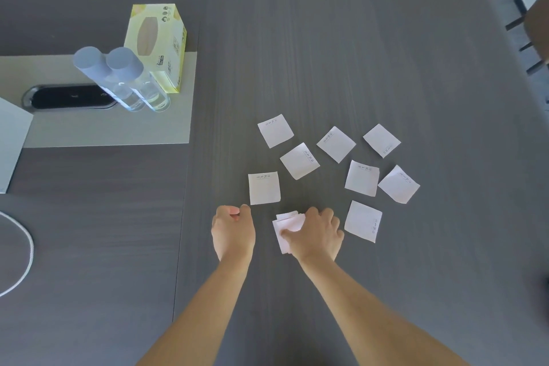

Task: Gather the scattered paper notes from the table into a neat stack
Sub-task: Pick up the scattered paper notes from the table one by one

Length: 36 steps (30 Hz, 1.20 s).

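Paper notes (336,144): we counted eight lying singly, face up and scattered on the dark table (326,38), each with a short line of print along one edge, too small for us to read. A further small bundle of notes (286,227) sat in the right hand (316,235), thumb pressed on top and fingers curled around the far edge; sheets in it were uneven, corners fanned out. Nearest loose note to that hand (363,221) lay just beside it on the right, apart from the fingers.

The left hand (233,232) hovered or rested near the table with fingers curled in to a loose fist; we could not tell whether it held anything. A single note (264,188) lay just beyond its knuckles, not touched.

Containers, far left on a grey mat (104,131): two clear bottles (130,83) with pale caps, standing side by side and touching, clear liquid low in each. Just behind them a yellow tissue box (157,41), its oval opening on top; contents not visible to us.
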### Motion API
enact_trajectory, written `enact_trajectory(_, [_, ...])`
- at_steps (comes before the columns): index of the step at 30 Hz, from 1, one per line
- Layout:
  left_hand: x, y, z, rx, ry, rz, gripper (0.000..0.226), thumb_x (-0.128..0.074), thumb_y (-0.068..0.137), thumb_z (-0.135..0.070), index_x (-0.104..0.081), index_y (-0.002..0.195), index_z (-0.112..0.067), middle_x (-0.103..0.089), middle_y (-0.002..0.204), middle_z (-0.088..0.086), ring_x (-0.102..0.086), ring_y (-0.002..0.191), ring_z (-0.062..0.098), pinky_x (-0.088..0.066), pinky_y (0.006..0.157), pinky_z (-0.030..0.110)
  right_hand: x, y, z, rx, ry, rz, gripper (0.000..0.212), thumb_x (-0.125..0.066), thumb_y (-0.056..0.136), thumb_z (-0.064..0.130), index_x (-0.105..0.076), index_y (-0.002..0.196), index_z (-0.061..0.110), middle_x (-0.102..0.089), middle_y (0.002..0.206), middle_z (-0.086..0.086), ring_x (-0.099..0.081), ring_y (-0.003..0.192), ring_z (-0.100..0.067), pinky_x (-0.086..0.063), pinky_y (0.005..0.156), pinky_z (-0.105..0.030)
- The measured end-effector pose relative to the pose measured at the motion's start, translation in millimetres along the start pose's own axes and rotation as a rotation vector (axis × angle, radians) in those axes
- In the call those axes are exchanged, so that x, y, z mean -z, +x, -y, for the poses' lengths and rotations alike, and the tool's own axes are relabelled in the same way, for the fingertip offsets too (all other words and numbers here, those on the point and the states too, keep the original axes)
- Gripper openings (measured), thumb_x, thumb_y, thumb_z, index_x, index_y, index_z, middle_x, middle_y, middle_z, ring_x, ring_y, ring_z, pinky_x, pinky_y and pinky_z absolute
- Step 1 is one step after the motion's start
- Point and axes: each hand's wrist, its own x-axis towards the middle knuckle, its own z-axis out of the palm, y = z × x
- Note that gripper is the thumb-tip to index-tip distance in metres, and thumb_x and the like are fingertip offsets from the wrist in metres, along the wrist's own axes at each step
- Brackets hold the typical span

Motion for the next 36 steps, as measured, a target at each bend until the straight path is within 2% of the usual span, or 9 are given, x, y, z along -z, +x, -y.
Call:
enact_trajectory(3, [-7, 3, -9, -0.041, 0.042, 0.011, 0.034, -0.061, 0.097, -0.037, -0.063, 0.118, -0.012, -0.067, 0.113, 0.005, -0.065, 0.093, 0.026, -0.055, 0.075, 0.039, 0, -2, 1, 0.027, 0.039, 0.000, 0.049, -0.074, 0.082, 0.053, -0.057, 0.115, 0.022, -0.059, 0.120, 0.000, -0.061, 0.113, -0.026, -0.048, 0.092, -0.037])
enact_trajectory(7, [-25, 9, -25, -0.105, 0.202, 0.022, 0.061, -0.069, 0.091, -0.048, -0.056, 0.133, -0.007, -0.053, 0.130, 0.008, -0.052, 0.122, 0.031, -0.048, 0.080, 0.043, 0, -8, -2, 0.026, 0.241, 0.052, 0.043, -0.072, 0.085, 0.033, -0.044, 0.114, 0.022, -0.070, 0.104, 0.003, -0.072, 0.098, -0.027, -0.056, 0.084, -0.039])
enact_trajectory(12, [-48, 14, -43, -0.184, 0.411, -0.064, 0.074, -0.077, 0.083, -0.054, -0.053, 0.128, -0.001, -0.051, 0.130, 0.015, -0.049, 0.123, 0.036, -0.048, 0.092, 0.049, 6, -8, -28, -0.037, 0.671, 0.223, 0.032, -0.062, 0.084, 0.013, -0.053, 0.111, 0.026, -0.070, 0.100, 0.005, -0.070, 0.094, -0.024, -0.062, 0.068, -0.039])
enact_trajectory(19, [-70, 18, -45, -0.216, 0.329, -0.072, 0.035, -0.070, 0.087, -0.016, -0.052, 0.115, -0.006, -0.065, 0.113, 0.016, -0.056, 0.110, 0.042, -0.049, 0.094, 0.050, 20, -2, -87, -0.108, 0.925, 0.344, 0.033, -0.061, 0.091, 0.006, -0.056, 0.118, 0.025, -0.067, 0.111, 0.004, -0.066, 0.089, -0.010, -0.054, 0.053, -0.020])
enact_trajectory(21, [-74, 13, -48, -0.225, 0.231, -0.032, 0.022, -0.058, 0.091, -0.011, -0.053, 0.113, -0.009, -0.066, 0.103, 0.013, -0.061, 0.093, 0.039, -0.055, 0.077, 0.045, 24, 2, -106, -0.122, 0.919, 0.335, 0.022, -0.062, 0.091, 0.011, -0.068, 0.110, 0.022, -0.073, 0.109, 0.002, -0.069, 0.093, -0.020, -0.054, 0.058, -0.025])
enact_trajectory(23, [-81, 2, -54, -0.244, 0.171, 0.001, 0.010, -0.051, 0.094, -0.011, -0.056, 0.104, -0.011, -0.066, 0.096, 0.007, -0.058, 0.084, 0.033, -0.044, 0.056, 0.032, 27, 4, -125, -0.123, 0.921, 0.318, 0.020, -0.062, 0.092, 0.019, -0.075, 0.107, 0.023, -0.076, 0.110, 0.002, -0.070, 0.100, -0.023, -0.052, 0.062, -0.028])
enact_trajectory(25, [-90, -16, -58, -0.272, 0.122, 0.055, 0.010, -0.050, 0.095, -0.012, -0.059, 0.099, -0.012, -0.064, 0.087, -0.001, -0.059, 0.085, 0.030, -0.039, 0.053, 0.028, 31, 6, -143, -0.147, 0.967, 0.285, 0.021, -0.062, 0.092, 0.024, -0.077, 0.105, 0.030, -0.078, 0.107, 0.004, -0.071, 0.097, -0.023, -0.053, 0.065, -0.029])
enact_trajectory(29, [-122, -67, -56, -0.304, 0.046, 0.261, 0.015, -0.056, 0.096, -0.017, -0.069, 0.102, -0.010, -0.072, 0.097, 0.004, -0.065, 0.090, 0.028, -0.049, 0.070, 0.033, 39, 12, -185, -0.281, 1.064, 0.143, 0.018, -0.068, 0.091, 0.021, -0.075, 0.104, 0.032, -0.078, 0.102, 0.001, -0.075, 0.098, -0.026, -0.060, 0.071, -0.038])
enact_trajectory(36, [-174, -123, -39, -0.269, 0.228, 0.385, 0.018, -0.063, 0.093, -0.016, -0.072, 0.088, -0.002, -0.076, 0.088, 0.010, -0.057, 0.068, 0.023, -0.042, 0.056, 0.028, 43, 21, -246, -0.406, 1.093, 0.034, 0.018, -0.070, 0.094, 0.016, -0.072, 0.094, 0.034, -0.078, 0.094, 0.004, -0.075, 0.098, -0.028, -0.064, 0.077, -0.046])
